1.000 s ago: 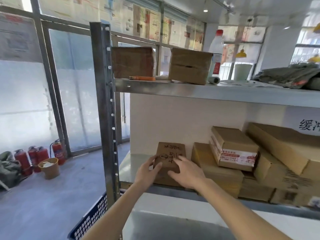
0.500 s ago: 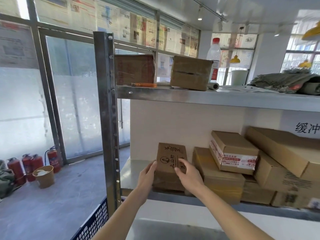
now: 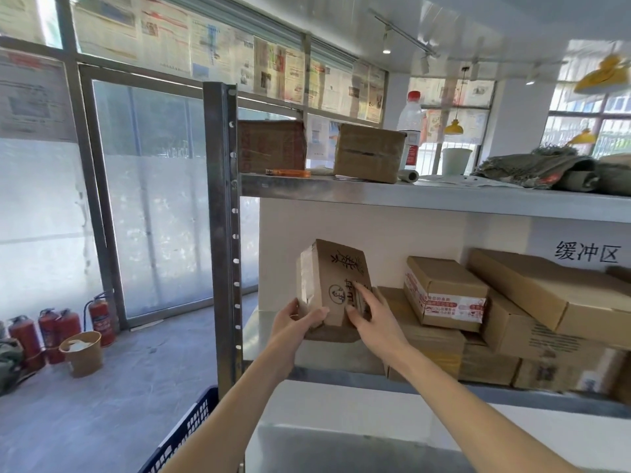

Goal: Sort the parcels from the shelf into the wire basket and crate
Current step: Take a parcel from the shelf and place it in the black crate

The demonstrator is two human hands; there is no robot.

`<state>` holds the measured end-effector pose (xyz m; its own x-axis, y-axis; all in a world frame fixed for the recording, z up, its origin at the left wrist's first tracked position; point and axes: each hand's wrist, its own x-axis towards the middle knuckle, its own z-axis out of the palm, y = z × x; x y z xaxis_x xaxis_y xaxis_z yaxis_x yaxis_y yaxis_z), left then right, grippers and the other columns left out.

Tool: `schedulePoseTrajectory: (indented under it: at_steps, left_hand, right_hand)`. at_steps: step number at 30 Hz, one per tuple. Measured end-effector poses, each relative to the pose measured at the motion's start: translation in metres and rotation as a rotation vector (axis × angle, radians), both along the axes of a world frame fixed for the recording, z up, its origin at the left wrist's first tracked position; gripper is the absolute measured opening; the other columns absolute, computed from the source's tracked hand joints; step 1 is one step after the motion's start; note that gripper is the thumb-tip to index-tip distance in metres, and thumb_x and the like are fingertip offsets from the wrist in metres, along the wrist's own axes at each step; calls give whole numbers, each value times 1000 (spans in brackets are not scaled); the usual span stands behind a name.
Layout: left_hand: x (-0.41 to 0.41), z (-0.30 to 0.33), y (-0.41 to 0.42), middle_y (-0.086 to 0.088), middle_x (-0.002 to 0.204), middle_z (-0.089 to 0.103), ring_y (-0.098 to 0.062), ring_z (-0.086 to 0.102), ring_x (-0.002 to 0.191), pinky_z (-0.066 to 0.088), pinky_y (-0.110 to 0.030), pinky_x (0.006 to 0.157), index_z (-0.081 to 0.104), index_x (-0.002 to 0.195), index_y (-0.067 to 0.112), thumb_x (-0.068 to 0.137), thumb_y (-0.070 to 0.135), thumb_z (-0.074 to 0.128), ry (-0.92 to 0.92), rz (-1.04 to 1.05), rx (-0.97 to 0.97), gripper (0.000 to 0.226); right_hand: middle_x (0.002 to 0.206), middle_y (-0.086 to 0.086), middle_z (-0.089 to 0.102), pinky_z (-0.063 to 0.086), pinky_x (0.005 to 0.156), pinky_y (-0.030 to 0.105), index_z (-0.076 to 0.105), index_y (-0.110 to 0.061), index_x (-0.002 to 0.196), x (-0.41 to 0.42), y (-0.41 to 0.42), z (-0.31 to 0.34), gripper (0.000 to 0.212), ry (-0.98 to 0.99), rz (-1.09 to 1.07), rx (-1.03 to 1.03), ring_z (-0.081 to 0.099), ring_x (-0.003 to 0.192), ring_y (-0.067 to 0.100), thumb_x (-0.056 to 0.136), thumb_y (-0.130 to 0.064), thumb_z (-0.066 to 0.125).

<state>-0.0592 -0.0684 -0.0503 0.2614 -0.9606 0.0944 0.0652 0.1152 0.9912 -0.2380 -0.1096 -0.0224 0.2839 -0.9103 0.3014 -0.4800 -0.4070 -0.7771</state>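
Hands on one parcel: left hand (image 3: 296,321) grips the small brown box (image 3: 333,288) at its lower left corner, thumb across the near face, fingers curled round the taped side. Right hand (image 3: 370,314) holds the right side, fingers lying up the printed face, thumb low on the near face. Box stands tall and tilted, its top leaning right, with black printed characters and a round logo on the face. Its bottom edge sits low over the left end of the middle shelf (image 3: 269,339); cannot tell if it touches the shelf.

Just right of the box, a stack of parcels (image 3: 512,322) fills the same shelf: a flat box underneath, a red-and-white taped box (image 3: 445,293) on top of it, larger cartons piled further right. White back wall behind them carries black characters (image 3: 586,256) at far right.

Top shelf (image 3: 409,196) holds two brown cartons (image 3: 271,146), an orange cutter (image 3: 288,172) between them at the front edge, a plastic bottle with red cap (image 3: 409,131), a small white roll (image 3: 408,175), a white cup (image 3: 456,161), folded grey-green cloth (image 3: 543,169) to the right. Metal upright post (image 3: 222,233) stands at the shelf's left end.

Dark blue crate (image 3: 186,435) shows at the bottom edge, left of the forearms, only its gridded side visible. Far left on the floor: red fire extinguishers (image 3: 58,331) and a brown paper bucket (image 3: 82,353) by the glass door.
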Motion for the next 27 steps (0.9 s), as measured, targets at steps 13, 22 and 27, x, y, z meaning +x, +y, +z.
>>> schedulePoseTrajectory:
  at_steps: [13,22,27]
  left_hand:
    - [-46,25,50,-3,126,66,-21,67,113,56,-32,90,46,140,35,66,39,90,202,-9,-170,87]
    - [-126,53,105,4,130,60,-16,60,118,52,-30,89,48,141,35,97,35,63,215,22,-241,47]
    - [-186,47,126,4,134,65,-15,62,121,48,-40,108,63,131,33,71,66,80,150,-61,-121,71]
  right_hand:
    - [163,-12,4,21,123,40,7,-32,161,-27,53,35,86,-88,128,109,22,150,21,94,-68,46]
    - [125,-24,53,44,86,9,32,-31,155,-113,108,47,58,-332,171,77,52,114,-3,102,-39,54]
    - [135,-12,54,47,87,11,33,-32,154,-185,140,44,51,-353,134,89,54,124,7,106,-34,48]
